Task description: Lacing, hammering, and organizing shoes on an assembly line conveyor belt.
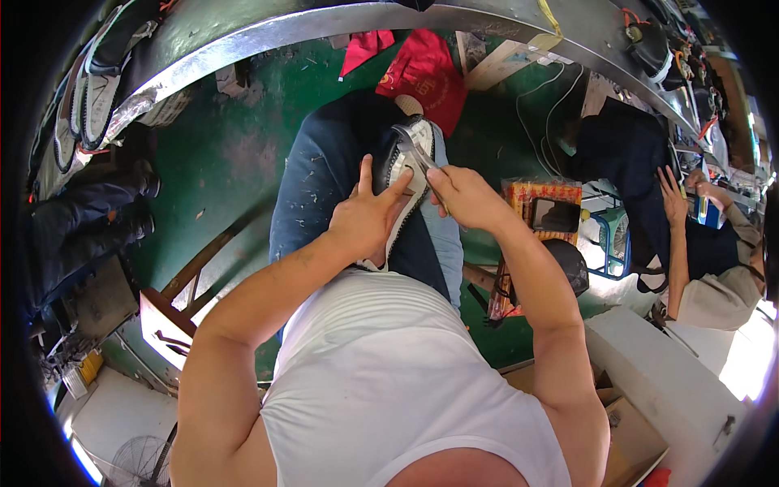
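1 shoe in grip, 2 hands on it: left hand, right hand. 1 metal tool at shoe toe, w/ right hand. 2 red cloths beyond grip. 1 co-worker far right of grip. 1 fan low left.

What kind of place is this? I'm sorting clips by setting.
Probably a shoe-making workshop. The left hand steadies a shoe on the lap while the right hand works it with a metal tool; more shoes line a curved metal bench above a green floor.
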### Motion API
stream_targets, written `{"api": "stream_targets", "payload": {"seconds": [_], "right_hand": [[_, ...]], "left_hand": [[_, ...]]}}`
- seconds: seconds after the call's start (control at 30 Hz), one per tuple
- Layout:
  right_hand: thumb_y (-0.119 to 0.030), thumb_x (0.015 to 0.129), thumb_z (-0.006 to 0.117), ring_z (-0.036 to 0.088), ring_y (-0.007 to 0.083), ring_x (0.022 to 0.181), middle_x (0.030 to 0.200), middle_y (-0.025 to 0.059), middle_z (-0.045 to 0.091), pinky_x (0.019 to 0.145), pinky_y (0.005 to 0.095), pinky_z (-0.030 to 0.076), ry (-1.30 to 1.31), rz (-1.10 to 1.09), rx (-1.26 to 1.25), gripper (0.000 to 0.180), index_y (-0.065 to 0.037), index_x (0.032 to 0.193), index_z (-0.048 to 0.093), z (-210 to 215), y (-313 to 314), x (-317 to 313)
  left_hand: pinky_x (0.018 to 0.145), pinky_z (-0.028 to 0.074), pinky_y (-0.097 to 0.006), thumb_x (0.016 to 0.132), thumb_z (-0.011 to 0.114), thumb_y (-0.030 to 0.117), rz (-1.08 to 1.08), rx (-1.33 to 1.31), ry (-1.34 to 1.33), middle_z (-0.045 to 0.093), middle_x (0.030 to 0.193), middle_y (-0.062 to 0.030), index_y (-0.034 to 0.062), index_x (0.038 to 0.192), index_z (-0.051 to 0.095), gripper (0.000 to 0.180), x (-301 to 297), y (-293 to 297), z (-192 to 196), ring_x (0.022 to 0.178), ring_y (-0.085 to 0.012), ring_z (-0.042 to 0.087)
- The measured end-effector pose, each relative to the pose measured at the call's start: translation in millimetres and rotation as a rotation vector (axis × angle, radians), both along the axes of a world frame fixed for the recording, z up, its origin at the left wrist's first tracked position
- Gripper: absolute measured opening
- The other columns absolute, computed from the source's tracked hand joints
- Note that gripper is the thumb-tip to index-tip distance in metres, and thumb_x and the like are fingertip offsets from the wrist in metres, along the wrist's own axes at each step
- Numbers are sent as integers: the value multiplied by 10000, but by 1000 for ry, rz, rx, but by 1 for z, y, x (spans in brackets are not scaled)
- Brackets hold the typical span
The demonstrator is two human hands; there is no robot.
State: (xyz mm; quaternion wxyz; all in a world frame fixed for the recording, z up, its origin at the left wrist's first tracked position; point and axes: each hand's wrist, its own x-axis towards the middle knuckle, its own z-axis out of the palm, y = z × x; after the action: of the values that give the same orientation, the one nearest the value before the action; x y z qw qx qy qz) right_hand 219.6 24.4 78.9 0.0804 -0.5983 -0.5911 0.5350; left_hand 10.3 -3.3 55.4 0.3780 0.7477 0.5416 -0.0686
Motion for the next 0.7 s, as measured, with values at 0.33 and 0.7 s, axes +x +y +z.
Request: {"api": "stream_targets", "payload": {"seconds": [0.33,0.7], "right_hand": [[-357,999,470,609,479,862,882,277,639,760,525,478,-57,181,333,388,11,964,589,15,-56,-17],[-358,1043,404,646,171,672,799,95,656,657,320,518,252,-235,-26,445,32,973,605,-33,-91,26]], "left_hand": [[1194,136,-365,870,660,215,266,-197,-717,-2,1588,-316,47,1554,-60,1007,-56,-41,-45,1505,-364,25],[1154,298,-368,872,680,144,800,-927,-1568,308,1563,-162,38,1559,144,878,-121,-44,32,1379,-239,412]]}}
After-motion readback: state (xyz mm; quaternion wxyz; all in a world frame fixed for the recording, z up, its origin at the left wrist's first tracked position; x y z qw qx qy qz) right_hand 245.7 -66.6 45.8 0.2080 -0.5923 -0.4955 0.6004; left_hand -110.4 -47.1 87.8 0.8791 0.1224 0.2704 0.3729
